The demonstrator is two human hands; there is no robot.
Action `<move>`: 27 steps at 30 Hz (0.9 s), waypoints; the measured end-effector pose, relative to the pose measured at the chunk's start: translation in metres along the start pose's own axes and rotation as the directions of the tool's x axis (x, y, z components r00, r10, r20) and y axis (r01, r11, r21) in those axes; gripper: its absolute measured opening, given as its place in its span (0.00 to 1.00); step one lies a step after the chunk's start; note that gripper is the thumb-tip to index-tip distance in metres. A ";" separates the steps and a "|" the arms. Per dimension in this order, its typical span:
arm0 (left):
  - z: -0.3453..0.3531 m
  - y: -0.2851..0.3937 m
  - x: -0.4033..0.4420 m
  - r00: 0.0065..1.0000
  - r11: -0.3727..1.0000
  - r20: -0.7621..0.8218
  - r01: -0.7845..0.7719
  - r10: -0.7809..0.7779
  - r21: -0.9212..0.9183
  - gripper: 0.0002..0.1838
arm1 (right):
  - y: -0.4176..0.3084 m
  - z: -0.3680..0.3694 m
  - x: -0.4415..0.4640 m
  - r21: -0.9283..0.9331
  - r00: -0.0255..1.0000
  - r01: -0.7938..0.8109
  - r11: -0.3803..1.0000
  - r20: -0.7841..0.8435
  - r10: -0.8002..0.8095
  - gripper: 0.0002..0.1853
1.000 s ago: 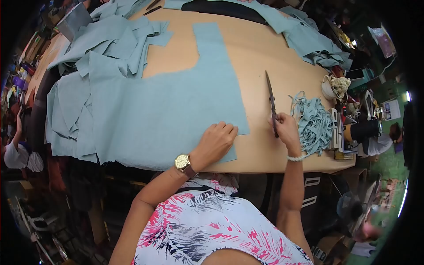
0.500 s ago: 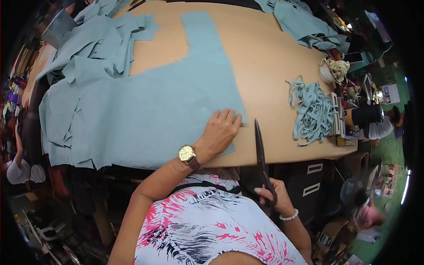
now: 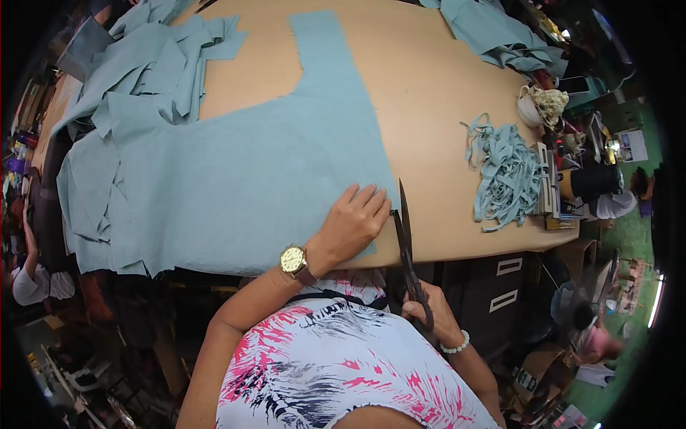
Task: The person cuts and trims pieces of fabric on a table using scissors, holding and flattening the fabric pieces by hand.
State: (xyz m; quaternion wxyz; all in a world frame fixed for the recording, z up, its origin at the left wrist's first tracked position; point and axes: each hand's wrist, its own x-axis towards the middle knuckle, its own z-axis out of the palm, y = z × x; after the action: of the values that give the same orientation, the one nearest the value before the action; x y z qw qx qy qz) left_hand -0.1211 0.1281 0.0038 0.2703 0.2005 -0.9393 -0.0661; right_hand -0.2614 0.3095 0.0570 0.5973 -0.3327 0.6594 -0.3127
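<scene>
Pale blue-green fabric (image 3: 236,164) lies spread over the table, with a long strip reaching toward the far side. My left hand (image 3: 351,223), with a watch on the wrist, rests flat on it near its right edge, fingers extended. My right hand (image 3: 434,314), wearing a bead bracelet, is wrapped round the handles of large dark scissors (image 3: 406,250). Their blades are parted and point away from me, right beside the fabric edge and my left fingertips. Whether a blade touches the cloth I cannot tell.
Cut pieces of the same cloth (image 3: 153,71) are heaped at the left. A pile of thin fabric strips (image 3: 506,175) lies at the right, near a white cup (image 3: 529,114). More cloth (image 3: 493,36) sits at the far right. Dark drawers (image 3: 493,286) stand below the table's front edge.
The scissors have moved left to the fabric edge, and their blades have opened. My left hand has shifted only slightly; the fabric still lies under it.
</scene>
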 end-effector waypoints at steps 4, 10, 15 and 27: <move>-0.004 0.003 -0.003 1.000 1.000 0.019 -0.005 0.005 0.004 0.14 | -0.005 0.002 0.003 0.007 1.000 0.001 1.000 -0.008 -0.001 0.18; -0.003 0.005 -0.007 1.000 1.000 0.021 -0.006 0.006 -0.004 0.14 | 0.001 0.002 0.006 -0.019 1.000 -0.011 1.000 -0.009 0.011 0.18; -0.002 0.005 -0.008 1.000 1.000 0.021 -0.008 0.008 -0.021 0.14 | -0.002 0.004 0.004 0.053 1.000 -0.010 0.999 -0.014 0.010 0.18; -0.002 0.004 -0.009 1.000 1.000 0.027 -0.009 0.010 -0.026 0.14 | 0.001 0.009 -0.001 0.103 0.995 -0.055 0.993 -0.076 0.063 0.16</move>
State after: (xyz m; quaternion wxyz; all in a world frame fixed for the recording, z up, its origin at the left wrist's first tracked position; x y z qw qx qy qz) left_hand -0.1145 0.1352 0.0019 0.2606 0.1917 -0.9429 -0.0797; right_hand -0.2528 0.3107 0.0557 0.5959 -0.2698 0.6752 -0.3409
